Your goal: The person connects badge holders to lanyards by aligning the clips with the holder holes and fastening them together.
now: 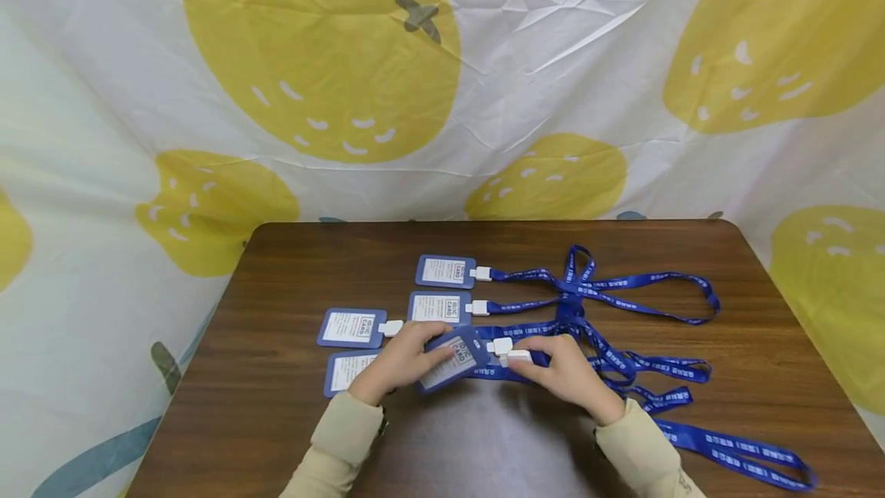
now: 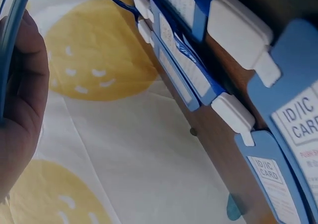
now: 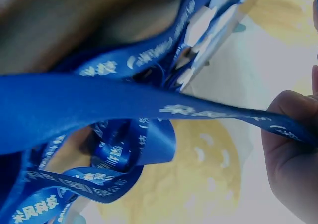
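My left hand (image 1: 408, 360) grips a blue badge holder (image 1: 442, 371) with a white "ID/IC CARD" insert, tilted over the table, thumb across its face. In the left wrist view only the holder's edge (image 2: 11, 50) shows beside the curled fingers (image 2: 31, 40). My right hand (image 1: 570, 375) pinches a white plastic clip (image 1: 520, 357) between thumb and forefinger. Right beside it, another white clip (image 1: 501, 346) overlaps the holder's slotted end. From the right hand, a printed blue lanyard (image 3: 198, 112) runs taut across the right wrist view.
Two badge holders (image 1: 445, 271) with clips lie behind the hands, and two more (image 1: 349, 327) at the left. Several blue lanyards (image 1: 650, 283) tangle on the right of the brown table (image 1: 276, 267). A fruit-patterned cloth (image 1: 498, 83) hangs behind.
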`<state>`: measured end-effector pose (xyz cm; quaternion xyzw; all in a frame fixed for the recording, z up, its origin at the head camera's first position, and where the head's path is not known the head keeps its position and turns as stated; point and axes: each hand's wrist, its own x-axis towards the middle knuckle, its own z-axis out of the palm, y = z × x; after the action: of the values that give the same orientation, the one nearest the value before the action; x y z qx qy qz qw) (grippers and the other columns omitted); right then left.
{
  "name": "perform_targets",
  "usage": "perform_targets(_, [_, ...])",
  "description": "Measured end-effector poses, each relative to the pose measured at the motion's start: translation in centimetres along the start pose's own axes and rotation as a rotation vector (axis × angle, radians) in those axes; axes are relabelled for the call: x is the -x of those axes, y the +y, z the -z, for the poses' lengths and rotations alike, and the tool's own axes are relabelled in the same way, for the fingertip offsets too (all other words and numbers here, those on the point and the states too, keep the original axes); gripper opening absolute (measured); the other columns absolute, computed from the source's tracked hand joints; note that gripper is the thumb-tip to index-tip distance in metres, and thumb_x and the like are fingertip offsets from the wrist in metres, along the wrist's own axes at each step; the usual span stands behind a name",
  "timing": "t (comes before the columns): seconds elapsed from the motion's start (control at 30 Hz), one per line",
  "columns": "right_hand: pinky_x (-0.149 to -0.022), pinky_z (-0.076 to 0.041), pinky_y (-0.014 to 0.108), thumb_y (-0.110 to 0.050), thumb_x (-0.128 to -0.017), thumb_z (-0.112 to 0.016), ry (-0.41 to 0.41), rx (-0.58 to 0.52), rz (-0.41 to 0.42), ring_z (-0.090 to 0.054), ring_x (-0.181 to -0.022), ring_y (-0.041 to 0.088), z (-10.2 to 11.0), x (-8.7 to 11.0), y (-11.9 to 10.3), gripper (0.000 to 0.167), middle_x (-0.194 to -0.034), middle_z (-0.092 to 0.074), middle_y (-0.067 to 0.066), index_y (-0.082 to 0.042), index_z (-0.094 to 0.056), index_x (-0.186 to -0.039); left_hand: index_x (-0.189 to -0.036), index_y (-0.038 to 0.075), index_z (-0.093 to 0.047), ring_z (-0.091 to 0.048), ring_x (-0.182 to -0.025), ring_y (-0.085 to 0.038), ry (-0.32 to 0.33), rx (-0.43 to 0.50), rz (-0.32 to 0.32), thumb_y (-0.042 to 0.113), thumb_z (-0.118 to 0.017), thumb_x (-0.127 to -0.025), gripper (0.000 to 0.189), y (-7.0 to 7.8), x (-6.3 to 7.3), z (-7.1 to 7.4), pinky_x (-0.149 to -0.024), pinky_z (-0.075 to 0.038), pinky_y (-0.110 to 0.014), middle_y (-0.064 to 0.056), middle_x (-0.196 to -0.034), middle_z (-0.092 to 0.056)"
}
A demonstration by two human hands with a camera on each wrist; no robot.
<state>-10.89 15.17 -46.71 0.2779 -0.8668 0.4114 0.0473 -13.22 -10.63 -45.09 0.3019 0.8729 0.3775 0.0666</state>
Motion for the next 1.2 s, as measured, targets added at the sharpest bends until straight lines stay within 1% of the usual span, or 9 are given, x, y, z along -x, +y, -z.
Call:
perform_targets(0.07, [-0.069,-0.051,0.029,-0.013,-0.078,-0.07,0.003,-0.01,-0.008,-0.063,-0.077,0.012,0.2,-0.4,-0.1,0.014,-0.084,-0.068,0.003,-0.004,-0.07,-0.089,-0.102,0.002,-0.063,-0.056,-0.073,-0.011,0.004,0.013,-0.005,0.012,-0.06,-0.087,0.018,0.2,-0.2,0.1,-0.067,-0.047,-0.027,-0.005,-0.087,-0.064])
perform_targets(0.17, [-0.066,-0.05,0.028,-0.014,-0.079,-0.07,0.007,-0.032,-0.029,-0.061,-0.074,0.009,0.5,-1.0,-0.2,0.013,-0.083,-0.068,0.003,-0.005,-0.07,-0.089,-0.099,0.003,-0.063,-0.056,-0.07,-0.011,0.011,0.029,-0.021,0.01,-0.061,-0.086,0.015,0.4,-0.5,0.1,-0.064,-0.046,-0.024,-0.005,-0.084,-0.064])
perform_targets(0.27, [-0.065,-0.049,0.026,-0.015,-0.08,-0.069,0.007,-0.063,-0.058,-0.059,-0.072,0.008,0.7,-1.5,-0.3,0.012,-0.084,-0.068,0.001,-0.007,-0.07,-0.09,-0.097,0.003,-0.063,-0.056,-0.069,-0.011,0.019,0.031,-0.048,0.008,-0.061,-0.085,0.013,0.4,-0.8,0.2,-0.063,-0.046,-0.023,-0.005,-0.082,-0.064])
perform_targets(0.43, [-0.068,-0.049,0.028,-0.018,-0.083,-0.067,-0.016,-0.107,-0.08,-0.06,-0.076,0.01,1.2,-2.5,-0.4,0.015,-0.086,-0.068,0.001,-0.007,-0.07,-0.092,-0.098,0.003,-0.063,-0.057,-0.069,-0.011,0.021,0.021,-0.068,0.01,-0.061,-0.086,0.014,0.6,-1.3,0.2,-0.063,-0.046,-0.023,-0.005,-0.082,-0.064])
perform_targets(0.63, [-0.07,-0.049,0.028,-0.019,-0.083,-0.067,-0.035,-0.081,-0.061,-0.06,-0.077,0.01,1.6,-3.4,-0.8,0.017,-0.089,-0.068,0.002,-0.006,-0.07,-0.094,-0.099,0.003,-0.064,-0.057,-0.069,-0.01,0.035,0.0,-0.106,0.011,-0.061,-0.086,0.015,0.8,-1.6,0.3,-0.064,-0.046,-0.024,-0.005,-0.083,-0.065])
perform_targets(0.8, [-0.07,-0.05,0.029,-0.018,-0.082,-0.068,-0.041,-0.069,-0.038,-0.059,-0.075,0.01,1.8,-3.7,-0.9,0.017,-0.088,-0.068,0.002,-0.005,-0.07,-0.093,-0.099,0.003,-0.064,-0.056,-0.068,-0.01,0.038,-0.021,-0.123,0.01,-0.061,-0.086,0.015,1.0,-1.8,0.4,-0.065,-0.046,-0.025,-0.004,-0.082,-0.064])
perform_targets(0.93, [-0.068,-0.048,0.028,-0.017,-0.083,-0.067,-0.057,-0.076,-0.037,-0.056,-0.071,0.01,1.9,-3.8,-0.7,0.017,-0.087,-0.068,0.002,-0.005,-0.07,-0.093,-0.098,0.003,-0.064,-0.056,-0.069,-0.011,0.041,-0.04,-0.14,0.008,-0.062,-0.085,0.015,1.2,-2.0,0.3,-0.067,-0.047,-0.027,-0.004,-0.082,-0.064])
perform_targets(1.13, [-0.058,-0.043,0.024,-0.019,-0.085,-0.064,-0.076,-0.154,-0.104,-0.051,-0.062,0.01,1.8,-3.9,-0.5,0.016,-0.081,-0.064,-0.001,-0.007,-0.069,-0.094,-0.097,0.002,-0.065,-0.055,-0.068,-0.01,0.044,-0.032,-0.147,0.008,-0.063,-0.084,0.014,1.2,-2.2,0.2,-0.066,-0.047,-0.026,-0.004,-0.081,-0.065])
perform_targets(1.2, [-0.057,-0.042,0.023,-0.018,-0.085,-0.064,-0.087,-0.167,-0.123,-0.05,-0.061,0.01,1.9,-3.9,-0.5,0.016,-0.08,-0.063,-0.001,-0.007,-0.069,-0.094,-0.096,0.002,-0.065,-0.055,-0.067,-0.01,0.051,-0.025,-0.155,0.008,-0.063,-0.084,0.014,1.2,-2.3,0.2,-0.065,-0.046,-0.025,-0.004,-0.081,-0.065])
